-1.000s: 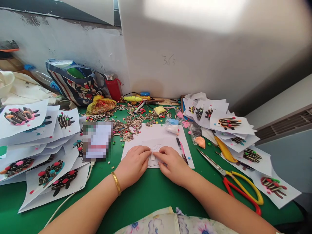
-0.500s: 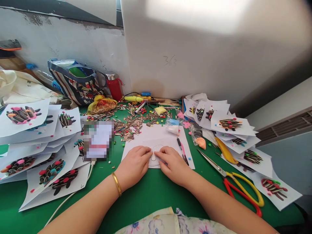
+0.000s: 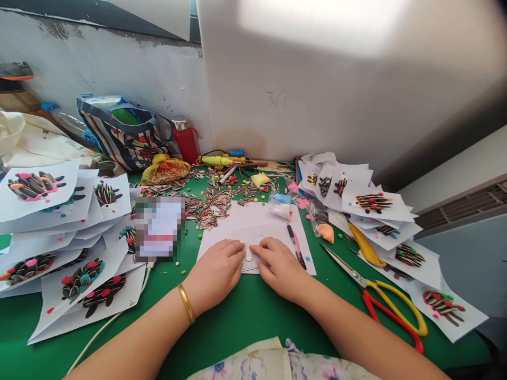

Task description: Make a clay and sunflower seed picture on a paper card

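Both my hands rest on a white sheet of paper (image 3: 233, 232) in front of me. My left hand (image 3: 219, 266), with a gold bangle on its wrist, lies at the sheet's lower left, its fingers close together and stretched over the paper. My right hand (image 3: 279, 266) faces it, the index finger extended and the thumb apart. Between the fingertips shows a line drawing (image 3: 254, 241) with a dotted dome and a pale rounded stem, partly covered. I see nothing gripped in either hand. A black pen (image 3: 293, 243) lies on the paper beside my right hand.
Loose striped sunflower seeds (image 3: 214, 206) cover the table beyond the paper. Stacks of decorated cards stand left (image 3: 79, 232) and right (image 3: 400, 232). Large scissors (image 3: 376, 295) lie by my right forearm. A blurred phone (image 3: 160, 229) with a cable is at left, a red flask (image 3: 185, 141) behind.
The hands stay almost in place over the drawing. The view has shifted very slightly; nothing has been picked up or let go.
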Motion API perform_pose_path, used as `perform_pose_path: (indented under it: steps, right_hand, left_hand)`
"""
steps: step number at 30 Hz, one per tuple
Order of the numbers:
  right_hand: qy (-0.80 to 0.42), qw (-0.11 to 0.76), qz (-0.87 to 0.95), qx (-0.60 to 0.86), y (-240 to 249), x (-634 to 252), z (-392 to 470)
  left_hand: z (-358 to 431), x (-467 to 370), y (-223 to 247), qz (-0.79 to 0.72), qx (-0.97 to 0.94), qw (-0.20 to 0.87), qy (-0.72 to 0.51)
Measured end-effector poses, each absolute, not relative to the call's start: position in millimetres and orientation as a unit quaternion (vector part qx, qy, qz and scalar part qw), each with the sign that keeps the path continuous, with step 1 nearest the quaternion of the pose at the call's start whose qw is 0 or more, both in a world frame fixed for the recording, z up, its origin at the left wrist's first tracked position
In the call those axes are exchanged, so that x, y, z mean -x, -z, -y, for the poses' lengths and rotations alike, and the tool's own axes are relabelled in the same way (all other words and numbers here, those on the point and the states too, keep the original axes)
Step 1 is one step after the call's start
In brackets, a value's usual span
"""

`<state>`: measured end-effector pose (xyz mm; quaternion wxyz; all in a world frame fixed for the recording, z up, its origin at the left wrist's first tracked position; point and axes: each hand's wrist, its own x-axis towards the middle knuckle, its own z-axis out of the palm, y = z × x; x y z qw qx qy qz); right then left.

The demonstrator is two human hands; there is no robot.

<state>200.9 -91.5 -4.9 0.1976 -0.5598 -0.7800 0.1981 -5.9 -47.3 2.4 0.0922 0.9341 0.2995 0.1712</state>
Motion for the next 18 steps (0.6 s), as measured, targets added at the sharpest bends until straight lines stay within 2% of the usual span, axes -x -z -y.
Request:
perform_pose_path:
  steps: [18]
  right_hand:
    - [-0.185, 0.186, 0.776, 0.573, 2.4, -196.0, 89.0]
  left_hand:
    - [49.5, 4.7, -3.5, -0.296, -0.934, 0.088, -0.179]
